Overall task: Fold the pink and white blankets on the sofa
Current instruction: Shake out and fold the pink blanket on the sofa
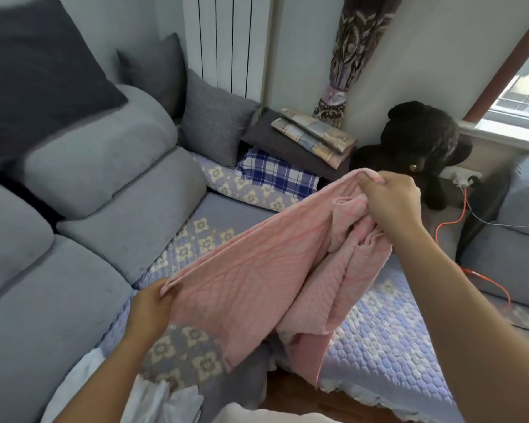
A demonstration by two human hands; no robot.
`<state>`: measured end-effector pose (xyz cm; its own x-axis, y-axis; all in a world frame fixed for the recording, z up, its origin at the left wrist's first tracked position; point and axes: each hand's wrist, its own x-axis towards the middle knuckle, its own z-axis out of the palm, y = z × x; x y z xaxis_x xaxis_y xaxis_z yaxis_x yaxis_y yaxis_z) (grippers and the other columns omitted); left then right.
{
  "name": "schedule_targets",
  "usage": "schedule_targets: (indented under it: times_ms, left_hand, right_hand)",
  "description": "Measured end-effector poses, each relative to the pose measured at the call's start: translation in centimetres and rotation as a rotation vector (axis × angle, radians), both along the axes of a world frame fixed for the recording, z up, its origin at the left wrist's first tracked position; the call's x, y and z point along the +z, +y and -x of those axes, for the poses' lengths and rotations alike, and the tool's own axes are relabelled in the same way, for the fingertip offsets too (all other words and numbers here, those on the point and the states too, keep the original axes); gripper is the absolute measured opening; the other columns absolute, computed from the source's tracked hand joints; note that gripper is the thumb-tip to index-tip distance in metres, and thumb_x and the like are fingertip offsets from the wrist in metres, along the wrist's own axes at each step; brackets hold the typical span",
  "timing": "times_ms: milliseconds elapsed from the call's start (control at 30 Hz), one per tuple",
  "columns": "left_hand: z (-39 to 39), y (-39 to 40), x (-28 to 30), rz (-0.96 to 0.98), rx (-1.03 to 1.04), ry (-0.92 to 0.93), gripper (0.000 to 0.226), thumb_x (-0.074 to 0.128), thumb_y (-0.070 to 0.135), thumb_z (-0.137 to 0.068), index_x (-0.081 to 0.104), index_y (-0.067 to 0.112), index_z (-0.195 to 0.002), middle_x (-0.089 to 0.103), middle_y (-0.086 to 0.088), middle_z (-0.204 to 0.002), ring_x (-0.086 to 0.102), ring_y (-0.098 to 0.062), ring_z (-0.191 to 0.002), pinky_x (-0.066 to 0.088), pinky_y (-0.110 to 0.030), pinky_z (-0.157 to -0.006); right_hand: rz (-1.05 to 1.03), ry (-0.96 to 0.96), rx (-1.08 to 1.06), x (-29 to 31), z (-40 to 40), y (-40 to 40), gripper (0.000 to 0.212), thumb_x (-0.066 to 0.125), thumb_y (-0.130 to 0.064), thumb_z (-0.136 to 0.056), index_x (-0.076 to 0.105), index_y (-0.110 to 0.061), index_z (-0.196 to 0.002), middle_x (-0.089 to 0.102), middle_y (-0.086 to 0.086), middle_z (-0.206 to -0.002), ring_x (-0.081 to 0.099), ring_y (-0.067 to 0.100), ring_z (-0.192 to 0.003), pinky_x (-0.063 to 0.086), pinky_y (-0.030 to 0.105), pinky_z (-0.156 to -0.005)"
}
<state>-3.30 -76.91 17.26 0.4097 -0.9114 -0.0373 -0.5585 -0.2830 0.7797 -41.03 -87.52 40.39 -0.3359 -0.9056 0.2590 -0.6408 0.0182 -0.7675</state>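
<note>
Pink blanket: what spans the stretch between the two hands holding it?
In the head view, only the pink blanket itself, its top edge running from the left hand up to the right hand.

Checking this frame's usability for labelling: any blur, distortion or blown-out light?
Head view: daylight from the window, which is overexposed; wide-angle bending of the radiator lines; dark cushion at the left edge is smeared; pink blanket and both hands look sharp.

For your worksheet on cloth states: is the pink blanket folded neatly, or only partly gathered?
Partly gathered. The pink blanket hangs bunched between the left hand and right hand, with loose uneven layers.
</note>
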Motion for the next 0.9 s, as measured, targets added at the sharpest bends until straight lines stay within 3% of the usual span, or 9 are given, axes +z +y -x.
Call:
schedule_targets:
  times_ms: [133, 300, 433, 533, 633, 700, 733, 800, 900]
  left_hand:
    - [-0.6, 0.8, -1.8, -0.098, 0.114, 0.048, 0.030, 0.053, -0.009, -0.086, 0.066, 0.008, -0.065, 0.058, -0.010, -0.058, 0.049, -0.023, -0.062, 0.036, -0.036, -0.056]
    - [-0.9, 3.5, -6.0, -0.360, 0.246, -0.051, 0.018, 0.049, 0.003, -0.091, 0.065, 0.004, -0.098, 0.068, -0.025, -0.107, 0.064, -0.043, -0.100, 0.038, -0.036, -0.073]
    - [-6.5, 4.8, -14.5, -0.408, 0.587, 0.207, 0.047, 0.051, 0.028, -0.073, 0.065, 0.009, -0.114, 0.070, -0.020, -0.115, 0.068, -0.045, -0.097, 0.057, -0.053, -0.084]
    - [-3.9, 2.8, -5.7, -0.279, 0.699, 0.494, 0.039, 0.048, 0.022, -0.094, 0.062, 0.000, -0.122, 0.066, -0.007, -0.111, 0.065, -0.024, -0.095, 0.057, -0.045, -0.092]
    - [-4.2, -4.6, 0.1, -0.253, 0.571, 0.667, 0.006, 0.057, 0.000, -0.089, 0.060, 0.000, -0.083, 0.073, -0.015, -0.084, 0.058, -0.014, -0.058, 0.055, -0.028, -0.055]
    - [-9.2, -14.7, -0.5, -0.089, 0.450, 0.901, 0.009, 0.061, 0.005, -0.073, 0.061, 0.007, -0.082, 0.068, -0.030, -0.114, 0.060, -0.022, -0.068, 0.052, -0.029, -0.050]
    - [-10.6, -19.7, 2.0, 0.031, 0.377, 0.931, 0.025, 0.061, 0.008, -0.068, 0.065, 0.007, -0.092, 0.064, -0.031, -0.122, 0.061, -0.026, -0.080, 0.054, -0.031, -0.050]
    - [-10.4, -26.8, 13.5, 0.400, 0.408, 1.094, 0.046, 0.058, 0.004, -0.069, 0.063, 0.003, -0.115, 0.067, -0.024, -0.114, 0.065, -0.028, -0.085, 0.058, -0.035, -0.052]
    - [-3.9, -22.0, 35.9, 0.907, 0.063, 1.107, 0.020, 0.053, 0.004, -0.069, 0.068, 0.006, -0.082, 0.068, -0.012, -0.076, 0.063, -0.023, -0.069, 0.053, -0.031, -0.065]
  right_hand:
    - [-0.132, 0.043, -0.015, -4.9, 1.2, 0.0, 0.034, 0.059, -0.043, -0.089, 0.069, -0.014, -0.074, 0.067, 0.004, -0.072, 0.063, 0.027, -0.073, 0.051, 0.039, -0.071]
    - [-0.628, 0.047, 0.089, -12.8, 4.6, 2.4, 0.037, 0.069, -0.036, -0.089, 0.071, 0.001, -0.085, 0.063, 0.010, -0.070, 0.057, 0.023, -0.063, 0.046, 0.033, -0.060]
    - [-1.108, 0.345, 0.400, -17.6, 3.5, 7.6, 0.035, 0.068, -0.051, -0.087, 0.070, -0.016, -0.081, 0.073, 0.001, -0.088, 0.068, 0.017, -0.081, 0.052, 0.029, -0.074]
    - [-1.265, 0.288, 0.617, -16.7, 1.4, 9.1, 0.032, 0.071, -0.052, -0.082, 0.065, -0.022, -0.074, 0.068, -0.008, -0.082, 0.061, 0.010, -0.073, 0.048, 0.027, -0.075]
    - [-1.032, 0.251, 0.438, -14.6, 0.9, 5.0, 0.032, 0.068, -0.040, -0.089, 0.064, -0.012, -0.074, 0.064, 0.004, -0.079, 0.057, 0.016, -0.067, 0.045, 0.024, -0.060]
    - [-0.773, 0.314, 0.224, -11.1, 0.8, 0.5, 0.037, 0.061, -0.038, -0.091, 0.068, -0.003, -0.082, 0.068, 0.012, -0.089, 0.064, 0.025, -0.079, 0.050, 0.029, -0.068]
    - [-0.646, 0.292, 0.145, -8.1, 0.7, -1.9, 0.039, 0.058, -0.040, -0.091, 0.070, -0.003, -0.084, 0.070, 0.013, -0.091, 0.066, 0.029, -0.084, 0.053, 0.033, -0.074]
    - [-0.356, 0.276, 0.058, -0.3, 0.7, -6.1, 0.046, 0.051, -0.046, -0.093, 0.073, -0.006, -0.085, 0.071, 0.016, -0.094, 0.066, 0.035, -0.089, 0.054, 0.037, -0.079]
    - [0.058, 0.300, -0.078, 12.9, 1.0, -9.2, 0.063, 0.042, -0.056, -0.095, 0.073, -0.001, -0.094, 0.070, 0.026, -0.098, 0.066, 0.039, -0.093, 0.052, 0.037, -0.078]
